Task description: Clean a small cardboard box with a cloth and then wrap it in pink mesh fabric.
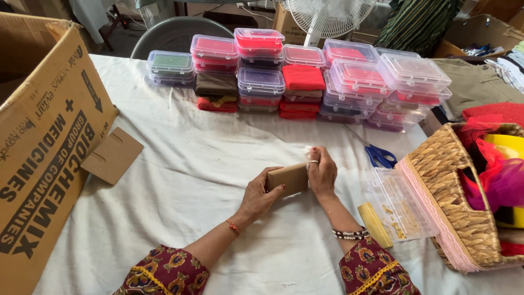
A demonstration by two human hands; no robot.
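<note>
Patterned sleeves nearest cam. Both hands pinch a small brown cardboard piece (287, 179) just above white-clothed counter (180, 180): left hand (260, 194) grips its left end, right hand (322, 172) its right end. Blue scissors (379, 155) & open clear plastic box (401, 205) lie to the right.

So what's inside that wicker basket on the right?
The basket holds red and pink fabric over something yellow. Whatever lies deeper is covered by the cloth and the wall.
</note>
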